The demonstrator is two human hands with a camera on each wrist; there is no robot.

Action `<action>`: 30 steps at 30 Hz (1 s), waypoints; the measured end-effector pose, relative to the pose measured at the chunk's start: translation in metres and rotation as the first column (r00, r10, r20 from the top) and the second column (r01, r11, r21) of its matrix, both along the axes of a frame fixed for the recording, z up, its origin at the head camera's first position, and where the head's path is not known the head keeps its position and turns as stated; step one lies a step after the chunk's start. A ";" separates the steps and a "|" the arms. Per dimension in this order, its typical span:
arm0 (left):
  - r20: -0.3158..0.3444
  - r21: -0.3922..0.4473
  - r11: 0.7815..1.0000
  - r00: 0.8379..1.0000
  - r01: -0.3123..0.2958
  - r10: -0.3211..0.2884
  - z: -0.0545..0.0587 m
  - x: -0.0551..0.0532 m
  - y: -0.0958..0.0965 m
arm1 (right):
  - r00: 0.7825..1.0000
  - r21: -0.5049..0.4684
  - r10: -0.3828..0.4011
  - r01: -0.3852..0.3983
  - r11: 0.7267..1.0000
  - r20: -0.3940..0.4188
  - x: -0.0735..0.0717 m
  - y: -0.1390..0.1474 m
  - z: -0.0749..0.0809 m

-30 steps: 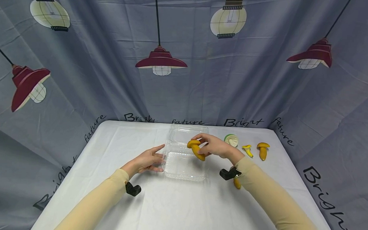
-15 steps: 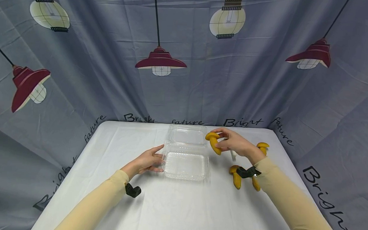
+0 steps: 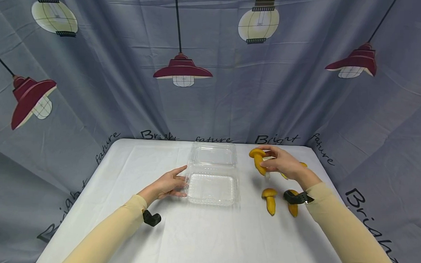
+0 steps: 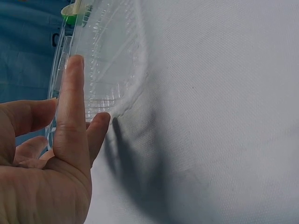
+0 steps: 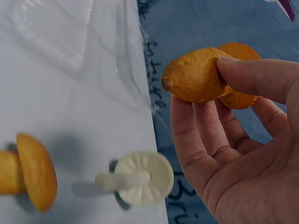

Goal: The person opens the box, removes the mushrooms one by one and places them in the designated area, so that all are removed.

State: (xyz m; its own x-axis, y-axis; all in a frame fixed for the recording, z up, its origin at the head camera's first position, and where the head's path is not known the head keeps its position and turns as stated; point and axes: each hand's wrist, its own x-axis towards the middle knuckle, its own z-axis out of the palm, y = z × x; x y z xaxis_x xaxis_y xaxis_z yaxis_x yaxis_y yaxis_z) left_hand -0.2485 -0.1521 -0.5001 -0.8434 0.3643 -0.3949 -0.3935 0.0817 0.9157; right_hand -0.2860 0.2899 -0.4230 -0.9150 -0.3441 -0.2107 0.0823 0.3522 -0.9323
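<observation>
Raised over the table, an orange-yellow toy mushroom (image 3: pixel 259 162) is pinched between the thumb and fingers of my right hand (image 3: pixel 281 162). In the right wrist view, the thumb presses on the mushroom's thick stem (image 5: pixel 194 77), and the cap lies partly behind it. A clear plastic clamshell container (image 3: pixel 212 189) rests in the middle with its lid folded back. Alongside its left wall is my left hand (image 3: pixel 165 184), fingers spread and fairly straight, fingertips right at the container's edge (image 4: pixel 117 105). No mushroom lies in the container.
Two orange mushrooms, one (image 3: pixel 270 205) and a second (image 3: pixel 293 210) partly under the right wrist strap, lie at the right. A pale mushroom (image 5: pixel 142 179) with a green cap lies below the right hand. Behind that hand show parts of another orange mushroom (image 3: pixel 303 164) and a small yellow one (image 3: pixel 284 176).
My right hand has carried the orange mushroom from above the container to the right, over the table behind the two mushrooms. My left hand stays at the container's left side.
</observation>
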 end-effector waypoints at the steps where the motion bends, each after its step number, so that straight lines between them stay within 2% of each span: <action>1: 0.000 0.001 1.000 1.000 0.001 -0.001 0.000 0.000 0.000 | 1.000 0.006 -0.008 0.008 1.000 -0.005 0.000 0.004 0.000; 9: 0.002 0.010 1.000 1.000 -0.004 0.004 -0.002 -0.001 0.000 | 0.997 0.027 -0.055 0.056 0.998 -0.045 0.009 0.043 0.004; 17: 0.002 0.006 1.000 1.000 -0.005 0.005 -0.002 -0.001 0.000 | 0.992 0.059 -0.119 0.121 0.991 -0.029 0.019 0.075 0.010; 22: 0.002 0.012 1.000 1.000 0.001 -0.001 -0.002 -0.002 -0.001 | 0.991 0.076 -0.128 0.130 0.989 -0.030 0.024 0.091 0.007; 30: 0.008 0.010 1.000 1.000 0.007 -0.007 -0.002 -0.002 0.000 | 0.989 0.048 -0.145 0.145 0.988 -0.006 0.029 0.115 -0.005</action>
State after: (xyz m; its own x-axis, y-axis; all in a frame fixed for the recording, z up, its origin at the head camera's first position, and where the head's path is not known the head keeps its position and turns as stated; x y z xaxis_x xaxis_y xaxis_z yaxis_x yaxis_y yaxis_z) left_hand -0.2504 -0.1522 -0.5020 -0.8375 0.3743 -0.3980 -0.4003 0.0754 0.9133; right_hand -0.2574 0.4048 -0.4280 -0.9550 -0.1974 -0.2214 0.1332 0.3814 -0.9148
